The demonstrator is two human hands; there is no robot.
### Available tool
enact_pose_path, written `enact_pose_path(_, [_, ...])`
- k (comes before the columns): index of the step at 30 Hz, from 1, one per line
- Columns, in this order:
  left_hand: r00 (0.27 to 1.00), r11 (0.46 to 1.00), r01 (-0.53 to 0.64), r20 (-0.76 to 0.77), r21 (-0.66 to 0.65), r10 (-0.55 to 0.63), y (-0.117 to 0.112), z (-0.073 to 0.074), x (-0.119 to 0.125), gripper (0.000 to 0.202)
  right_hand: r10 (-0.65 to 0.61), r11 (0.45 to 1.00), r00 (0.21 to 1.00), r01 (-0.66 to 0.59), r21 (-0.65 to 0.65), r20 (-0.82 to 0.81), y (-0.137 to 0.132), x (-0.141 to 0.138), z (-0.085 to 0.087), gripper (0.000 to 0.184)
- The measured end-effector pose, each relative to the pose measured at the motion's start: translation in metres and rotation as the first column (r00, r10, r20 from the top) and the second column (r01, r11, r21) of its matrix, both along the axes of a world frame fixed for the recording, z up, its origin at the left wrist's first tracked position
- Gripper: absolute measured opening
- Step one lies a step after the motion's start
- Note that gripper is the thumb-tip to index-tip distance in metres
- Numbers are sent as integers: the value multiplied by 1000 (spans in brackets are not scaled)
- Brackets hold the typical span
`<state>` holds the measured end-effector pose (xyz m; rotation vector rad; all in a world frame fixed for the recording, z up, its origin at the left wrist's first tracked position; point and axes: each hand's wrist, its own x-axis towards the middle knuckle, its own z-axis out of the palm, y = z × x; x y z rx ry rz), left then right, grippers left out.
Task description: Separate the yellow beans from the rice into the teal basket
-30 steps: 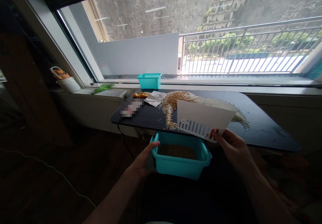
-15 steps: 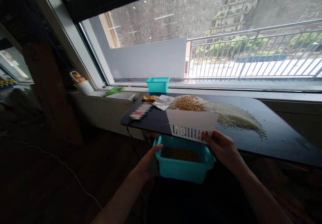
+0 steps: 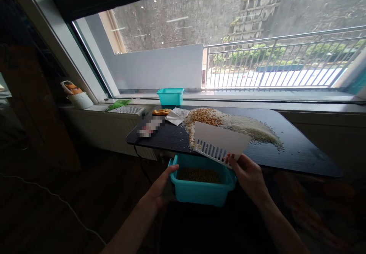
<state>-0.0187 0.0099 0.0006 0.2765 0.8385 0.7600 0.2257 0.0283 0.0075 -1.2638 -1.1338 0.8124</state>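
Note:
My left hand (image 3: 163, 183) grips the left end of a turquoise plastic bin (image 3: 201, 194), thumb over its rim. Brown grains (image 3: 198, 174) cover the bin's floor. In my right hand (image 3: 248, 174) is a white slotted plastic panel (image 3: 221, 141), pinched at its lower right corner. The panel tilts down to the right, above the bin's far rim and the table's near edge. Behind it, a heap of golden corn kernels (image 3: 204, 116) lies on the dark table (image 3: 300, 151), beside spread white rice (image 3: 247, 126). The panel hides part of the kernels.
A second turquoise bin (image 3: 170, 96) stands by the window. White paper (image 3: 177, 115), an orange cloth-like item (image 3: 161, 112) and a blurred-out object (image 3: 150, 126) lie on the table's left. A radiator (image 3: 114, 126) and a white pot (image 3: 80, 99) are farther left.
The white panel has tilted, its right end lower, uncovering more kernels at its left. The view has shifted, so most things appear farther left. Both hands keep their holds.

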Motion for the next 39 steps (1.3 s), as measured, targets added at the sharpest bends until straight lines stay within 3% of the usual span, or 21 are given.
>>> enact_pose_path(8, [1000, 1000, 20, -4, 3, -20, 0, 3, 2, 56, -165, 986, 977, 165, 5, 139, -1, 31, 3, 24])
enact_pose_path(13, [1000, 1000, 24, -7, 5, -24, 0, 3, 4, 55, -230, 973, 964, 226, 46, 131, 6, 40, 8, 25])
enact_pose_path(17, [1000, 1000, -5, -19, 11, 5, 0, 4, 5, 53, -217, 973, 971, 206, 104, 105, 15, 39, 8, 29])
enact_pose_path(21, [999, 1000, 0, -39, 3, 0, -1, 4, 6, 54, -201, 978, 968, 190, 80, 150, 18, 41, 4, 28])
enact_pose_path(25, [999, 1000, 24, -36, -3, -24, -1, 3, 9, 56, -150, 988, 973, 144, 52, 177, 12, 43, 3, 28])
enact_pose_path(33, [998, 1000, 21, -54, -12, -21, -1, 6, 11, 58, -143, 989, 986, 139, 43, 86, -5, 27, 20, 25])
enact_pose_path(39, [998, 1000, 16, -59, 4, -16, -1, 3, 10, 55, -30, 999, 997, 31, -12, 70, -11, 27, 18, 28])
